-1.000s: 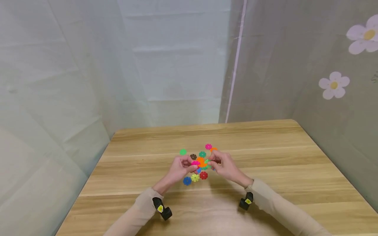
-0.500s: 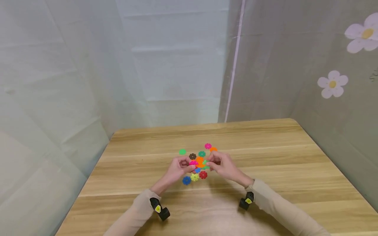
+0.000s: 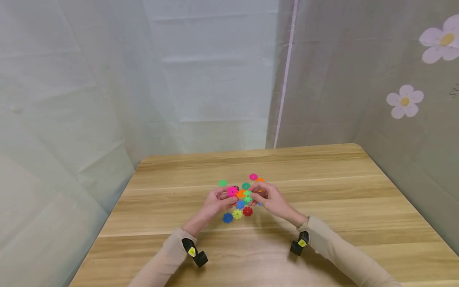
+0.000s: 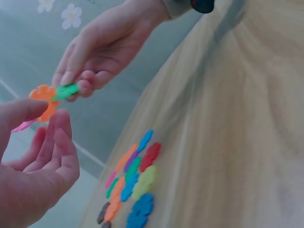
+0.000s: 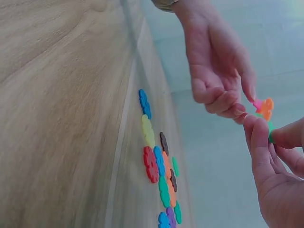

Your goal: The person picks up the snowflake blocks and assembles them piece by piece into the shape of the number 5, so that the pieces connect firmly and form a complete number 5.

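My left hand (image 3: 215, 202) pinches a pink notched flower disc (image 3: 232, 191) between thumb and fingers. Across from it, my right hand (image 3: 273, 201) pinches a light-green flower disc (image 3: 248, 195) by its edge. Between the two sits an orange flower disc (image 4: 42, 100), which meets the green disc (image 4: 65, 91) at its edge. The pink disc (image 5: 257, 104) adjoins the orange disc (image 5: 267, 109) on the other side. All three are held up above the tabletop. Left fingertips partly cover the pink disc in the left wrist view.
Loose flower discs lie on the wooden table (image 3: 322, 179) beneath the hands, among them a blue disc (image 3: 227, 217), a yellow disc (image 3: 237, 214) and a red disc (image 3: 247, 211). Farther back are a green disc (image 3: 222, 183) and another pink disc (image 3: 253, 176). Pale curtains surround the table.
The pink disc has risen a little and turned its face toward the head camera. The green disc also shows more of its face, while the orange disc looks narrower. Both hands keep their pinch.
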Available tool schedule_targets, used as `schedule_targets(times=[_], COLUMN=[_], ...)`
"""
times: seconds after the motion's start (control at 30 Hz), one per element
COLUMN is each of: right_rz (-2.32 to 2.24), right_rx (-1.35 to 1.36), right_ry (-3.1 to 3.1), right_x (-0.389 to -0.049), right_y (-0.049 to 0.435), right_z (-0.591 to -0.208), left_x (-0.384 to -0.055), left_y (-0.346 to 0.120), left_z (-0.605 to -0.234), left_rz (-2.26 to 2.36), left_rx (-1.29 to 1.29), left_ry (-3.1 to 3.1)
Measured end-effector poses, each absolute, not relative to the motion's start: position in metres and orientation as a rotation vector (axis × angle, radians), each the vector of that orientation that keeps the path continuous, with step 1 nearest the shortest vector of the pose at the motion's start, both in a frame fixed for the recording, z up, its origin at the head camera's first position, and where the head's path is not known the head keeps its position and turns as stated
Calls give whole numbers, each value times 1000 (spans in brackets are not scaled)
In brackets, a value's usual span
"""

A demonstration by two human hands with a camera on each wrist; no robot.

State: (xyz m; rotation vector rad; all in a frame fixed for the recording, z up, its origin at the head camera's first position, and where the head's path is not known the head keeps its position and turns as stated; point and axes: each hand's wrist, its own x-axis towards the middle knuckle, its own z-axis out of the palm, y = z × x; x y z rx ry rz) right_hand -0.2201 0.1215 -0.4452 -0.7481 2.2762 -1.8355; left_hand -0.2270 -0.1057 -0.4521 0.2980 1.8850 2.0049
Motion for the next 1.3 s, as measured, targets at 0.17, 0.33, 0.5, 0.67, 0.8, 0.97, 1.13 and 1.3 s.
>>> schedule_targets(times=[0.17,0.33,0.5,0.67,0.8,0.97,1.13,1.3], right_rz=[-1880,-1890,-1896,-1867,-1809,-1713,-1632,-1567], right_rx=[-745,-756,-760,-764,-773,-752,-794,-861], right_ry=[2238,2213,2199,2223,2252,2285,2288,2333], right_x=[-222,-222,-223,-223,-224,-225,-226,-227], right_y=[120,117,115,116,118,121,123,125], right_z=[-446,-446,-446,-446,-450,-453,-455,-455], left_x=[-223,-220,-219,-218,-219,-219,-220,-221], left_y=[-96,-86,-79,-78,-82,-86,-89,-90], left_z=[-459,-462,-464,-465,-466,-468,-469,-470], left_rz=[2006,2048,2126,2184,2194,2184,2180,2167], left_rx=[278,224,182,168,140,123,85,67], left_ry=[1835,1813,1774,1731,1737,1765,1785,1800])
